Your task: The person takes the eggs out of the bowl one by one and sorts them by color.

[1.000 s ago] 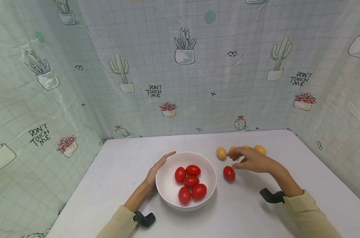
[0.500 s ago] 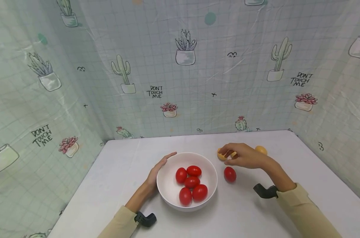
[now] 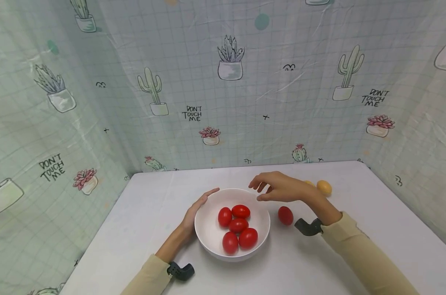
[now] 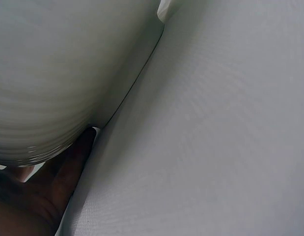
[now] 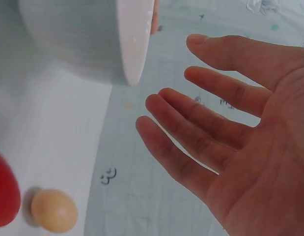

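Note:
In the head view, my left hand [image 3: 193, 213] rests along the outer left side of a white bowl [image 3: 204, 223], its fingers stretched along the wall near the rim. In the left wrist view, that hand [image 4: 48, 191] touches the bowl's underside [image 4: 48, 73]. Several red oval tomatoes [image 3: 238, 225] lie inside the bowl. My right hand [image 3: 281, 186] hovers at the bowl's far right rim, holding nothing. The right wrist view shows its fingers [image 5: 191, 128] spread and loosely extended, apart from the bowl [image 5: 78, 39]. Another red tomato [image 3: 285, 216] lies on the table just right of the bowl.
Small yellow oval fruits [image 3: 324, 187] lie at the back right of the white table [image 3: 164, 192], partly hidden by my right arm; one yellow fruit [image 5: 54, 210] shows in the right wrist view. A cactus-printed cloth [image 3: 186, 143] hangs behind and at both sides.
My right hand has moved left, from above the yellow fruits to the bowl's rim, and now covers the leftmost yellow ones. The left hand, bowl and red tomatoes have stayed in place.

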A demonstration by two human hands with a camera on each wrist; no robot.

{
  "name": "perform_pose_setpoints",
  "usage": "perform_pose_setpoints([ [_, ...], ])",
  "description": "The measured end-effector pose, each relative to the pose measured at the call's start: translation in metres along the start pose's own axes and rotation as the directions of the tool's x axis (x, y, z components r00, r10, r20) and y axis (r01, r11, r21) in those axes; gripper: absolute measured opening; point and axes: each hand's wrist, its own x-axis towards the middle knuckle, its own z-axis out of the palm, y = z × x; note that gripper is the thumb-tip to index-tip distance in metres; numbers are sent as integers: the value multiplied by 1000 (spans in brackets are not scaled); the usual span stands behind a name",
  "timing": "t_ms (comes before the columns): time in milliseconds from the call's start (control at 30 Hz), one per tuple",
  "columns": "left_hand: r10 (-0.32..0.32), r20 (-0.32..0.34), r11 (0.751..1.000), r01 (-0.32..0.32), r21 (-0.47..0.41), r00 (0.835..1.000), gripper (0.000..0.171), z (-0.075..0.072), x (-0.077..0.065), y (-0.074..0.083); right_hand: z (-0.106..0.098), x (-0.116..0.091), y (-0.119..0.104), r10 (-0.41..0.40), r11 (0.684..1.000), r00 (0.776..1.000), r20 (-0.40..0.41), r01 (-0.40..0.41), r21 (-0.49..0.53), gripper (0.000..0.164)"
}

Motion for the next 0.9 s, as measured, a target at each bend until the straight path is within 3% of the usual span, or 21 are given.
perform_pose_setpoints([
  [333,-3,2,1000,3,13,1000,54,0,1,1,10,35,-31,19,1000,996,87,-18,-8,40],
  [633,-20,-10,1000,21,12,1000,55,0,-1,2,25,61,-45,-34,997,982,187,45,-55,41],
  [900,-32,-34,999,33,32,999,54,-2,-1,0,39,76,-49,-31,995,969,243,53,-81,41],
])
